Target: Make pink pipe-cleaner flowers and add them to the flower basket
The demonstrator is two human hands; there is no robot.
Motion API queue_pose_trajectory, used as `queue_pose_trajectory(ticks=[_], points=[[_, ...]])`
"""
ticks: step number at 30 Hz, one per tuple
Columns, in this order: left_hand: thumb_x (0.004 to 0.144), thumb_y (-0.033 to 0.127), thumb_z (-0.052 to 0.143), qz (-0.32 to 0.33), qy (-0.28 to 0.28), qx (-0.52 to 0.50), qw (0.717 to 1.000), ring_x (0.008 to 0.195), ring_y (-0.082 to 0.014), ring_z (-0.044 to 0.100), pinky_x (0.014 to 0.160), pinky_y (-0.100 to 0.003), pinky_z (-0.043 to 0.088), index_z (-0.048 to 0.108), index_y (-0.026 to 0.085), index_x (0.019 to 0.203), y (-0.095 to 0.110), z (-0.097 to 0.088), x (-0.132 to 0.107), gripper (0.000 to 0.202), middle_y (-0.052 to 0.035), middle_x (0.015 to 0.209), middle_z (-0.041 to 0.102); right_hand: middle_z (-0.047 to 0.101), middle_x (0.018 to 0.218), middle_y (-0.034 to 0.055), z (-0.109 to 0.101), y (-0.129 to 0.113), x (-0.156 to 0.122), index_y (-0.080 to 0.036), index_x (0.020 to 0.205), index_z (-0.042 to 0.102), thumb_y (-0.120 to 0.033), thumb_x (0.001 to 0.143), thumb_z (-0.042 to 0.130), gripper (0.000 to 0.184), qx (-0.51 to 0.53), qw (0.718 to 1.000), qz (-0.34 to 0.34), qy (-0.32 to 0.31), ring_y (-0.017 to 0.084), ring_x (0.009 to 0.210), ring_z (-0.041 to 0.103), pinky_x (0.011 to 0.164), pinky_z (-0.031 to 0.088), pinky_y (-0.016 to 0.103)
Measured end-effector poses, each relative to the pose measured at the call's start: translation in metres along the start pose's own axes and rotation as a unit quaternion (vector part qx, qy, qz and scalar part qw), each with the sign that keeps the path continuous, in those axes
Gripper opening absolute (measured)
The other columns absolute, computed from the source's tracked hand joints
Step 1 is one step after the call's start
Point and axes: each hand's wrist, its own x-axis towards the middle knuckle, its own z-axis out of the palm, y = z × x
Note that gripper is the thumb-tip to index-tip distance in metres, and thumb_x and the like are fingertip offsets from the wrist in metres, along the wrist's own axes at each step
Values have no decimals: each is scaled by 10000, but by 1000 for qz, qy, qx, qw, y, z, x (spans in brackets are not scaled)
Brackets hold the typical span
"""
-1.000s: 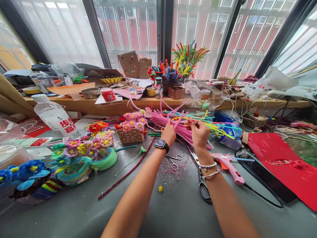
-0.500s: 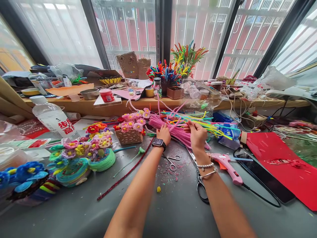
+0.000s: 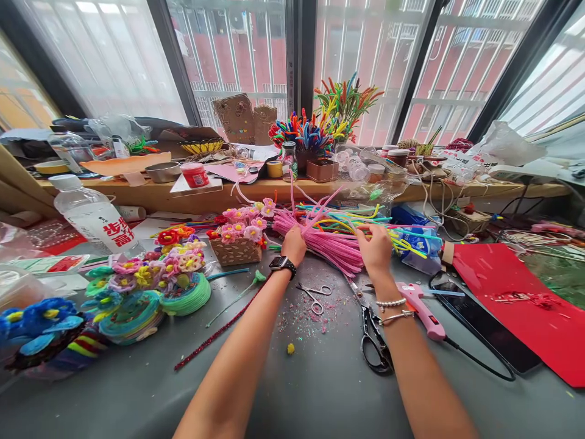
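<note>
A thick bundle of pink pipe cleaners [image 3: 333, 247] lies across the back of the grey table. My left hand [image 3: 294, 245], with a watch on its wrist, is closed on the left part of this bundle. At the bundle's right end my right hand [image 3: 375, 249] has its fingers pinched together on what looks like a pink pipe cleaner; the fingertips are partly hidden. Yellow and blue pipe cleaners [image 3: 411, 247] spread out behind that hand. Small scissors [image 3: 315, 299] lie between my forearms, and large black-handled scissors [image 3: 375, 341] lie beside my right forearm.
A box of pink flowers [image 3: 235, 250] stands left of the bundle, with more pipe-cleaner flower pots [image 3: 185, 296] nearer. A water bottle [image 3: 95, 216] stands at left. To the right lie a pink glue gun [image 3: 425, 314], a black phone [image 3: 489, 326] and red sheet [image 3: 507, 292].
My right hand has moved right, off the middle of the pink bundle. My left hand has shifted slightly left and stays on the bundle. More of the large scissors shows.
</note>
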Motion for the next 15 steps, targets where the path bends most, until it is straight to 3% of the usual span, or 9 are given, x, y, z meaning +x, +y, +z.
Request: queue_pose_trajectory(ticks=[4,7,11,15], points=[[844,133,226,-59,48,-4,997,1022,-200,511,838,-297,394,503,89,1020,-1,-5,2,331,-152,1061,557,606,901,105,-2,-20,-10,-135,836,633,-145,767,464,182,-150,979,-138,-19,236,900,492,819,378,355],[838,148,268,-74,40,-3,996,952,-202,547,782,-284,412,530,92,965,-1,-6,4,296,-143,979,589,608,863,96,6,-44,-23,-133,880,618,-127,795,420,215,-195,952,-204,-115,217,862,498,802,375,331],[778,223,437,-67,15,7,998,895,-205,570,740,-269,425,547,99,936,-1,-3,4,229,-132,948,601,582,958,142,23,-63,-34,-76,970,579,-108,796,413,242,-265,920,-182,-225,228,897,499,801,382,334],[763,223,450,-55,0,27,998,902,-220,566,746,-284,428,556,85,924,3,-3,5,237,-153,974,582,573,954,186,40,-60,-34,-27,988,568,-60,803,360,280,-296,906,-165,-252,249,919,508,805,384,375]])
